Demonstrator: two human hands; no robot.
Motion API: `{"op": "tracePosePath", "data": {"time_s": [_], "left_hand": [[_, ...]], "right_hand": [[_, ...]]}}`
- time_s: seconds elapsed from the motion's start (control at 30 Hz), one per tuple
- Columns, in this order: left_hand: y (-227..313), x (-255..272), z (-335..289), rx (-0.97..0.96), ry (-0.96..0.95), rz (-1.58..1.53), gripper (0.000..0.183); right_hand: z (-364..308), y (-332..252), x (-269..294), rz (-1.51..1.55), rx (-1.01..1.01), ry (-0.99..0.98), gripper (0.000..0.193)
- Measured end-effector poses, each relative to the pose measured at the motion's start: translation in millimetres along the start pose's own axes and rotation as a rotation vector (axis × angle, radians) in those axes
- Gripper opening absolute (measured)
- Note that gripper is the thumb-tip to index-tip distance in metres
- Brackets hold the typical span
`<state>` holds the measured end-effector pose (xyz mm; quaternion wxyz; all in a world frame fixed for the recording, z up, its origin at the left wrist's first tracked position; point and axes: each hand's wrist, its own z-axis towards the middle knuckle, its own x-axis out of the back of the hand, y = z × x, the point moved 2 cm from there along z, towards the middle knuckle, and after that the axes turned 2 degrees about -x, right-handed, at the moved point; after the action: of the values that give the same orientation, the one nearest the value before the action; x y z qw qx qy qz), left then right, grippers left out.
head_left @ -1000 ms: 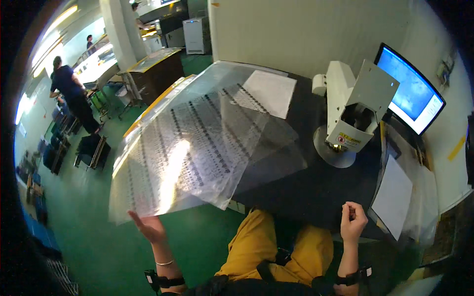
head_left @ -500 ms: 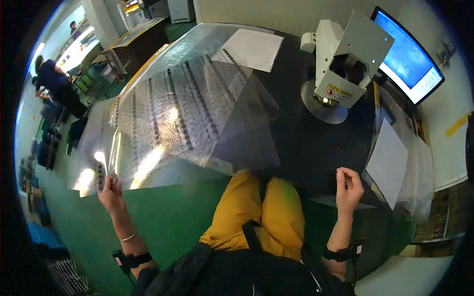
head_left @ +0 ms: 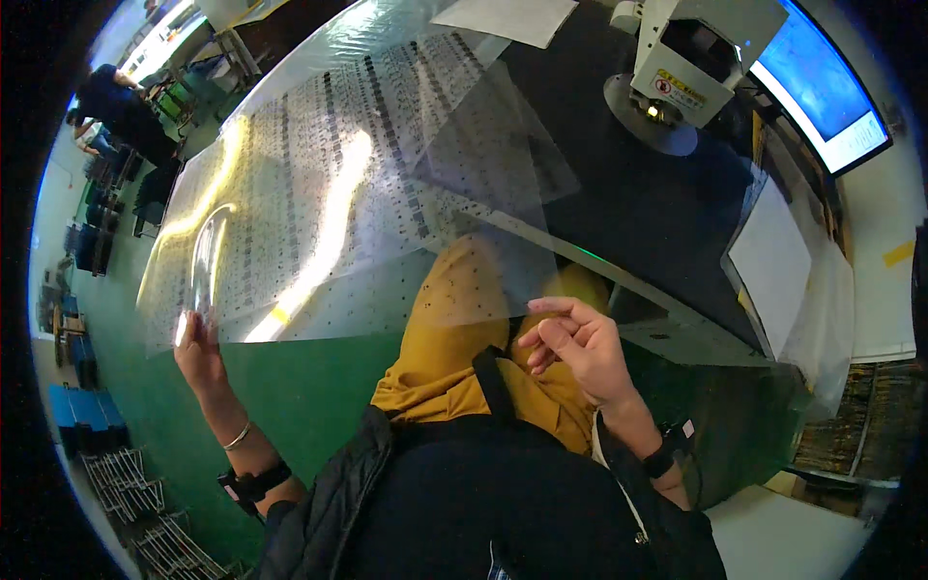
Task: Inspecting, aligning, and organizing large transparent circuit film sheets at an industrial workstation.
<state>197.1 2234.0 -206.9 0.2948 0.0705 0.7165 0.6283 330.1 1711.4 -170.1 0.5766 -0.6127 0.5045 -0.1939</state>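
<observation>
A large, clear plastic film [head_left: 290,193] with dark printed rows slopes from the table down over my lap. My left hand [head_left: 200,353] pinches its near left corner, where the film curls up and glints. My right hand [head_left: 590,358] is just beside the film's near right corner, over my right thigh. Its fingers are loosely bent and apart, and I see nothing between them. Part of the film overlaps a second clear layer near its right side.
A black-topped table [head_left: 638,246] stands ahead. On it are a white machine head with a round plate [head_left: 657,126], a monitor [head_left: 822,82] and a white sheet [head_left: 512,17]. White panels [head_left: 768,261] lean at the right. Another person [head_left: 121,111] is far left.
My right hand has come left from beyond the table's right part to the film's near right corner, its pinch loosening. My left hand still grips the film. The view has tilted down.
</observation>
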Motion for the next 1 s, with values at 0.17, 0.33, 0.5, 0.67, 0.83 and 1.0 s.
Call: {"op": "tracePosePath", "data": {"time_s": [0.17, 0.33, 0.5, 0.67, 0.83, 1.0], "left_hand": [[0.9, 11.3, 7.9, -0.009, -0.091, -0.025, 0.02], [10.5, 11.7, -2.7, -0.067, -0.094, 0.432, 0.044], [18.2, 18.5, -1.9, -0.097, -0.151, 0.216, 0.042], [16.5, 48.2, 21.5, -0.058, -0.08, 0.554, 0.029], [10.7, 81.2, 48.7, -0.04, -0.15, 0.478, 0.025], [16.8, 54.8, 36.9, 0.113, -0.122, 0.076, 0.026]], "right_hand": [[-5.1, -0.6, -6.0, 0.011, 0.039, 0.064, 0.025], [-1.3, 1.4, -9.4, 0.016, 0.015, 0.11, 0.022], [-0.3, -0.5, -7.6, -0.02, -0.101, 0.028, 0.027], [10.3, 5.3, 5.5, 0.345, -0.244, 0.068, 0.041], [30.6, -10.5, 10.3, 0.325, -0.099, 0.165, 0.044], [51.5, -22.4, 6.1, 0.304, -0.072, 0.16, 0.042]]}}
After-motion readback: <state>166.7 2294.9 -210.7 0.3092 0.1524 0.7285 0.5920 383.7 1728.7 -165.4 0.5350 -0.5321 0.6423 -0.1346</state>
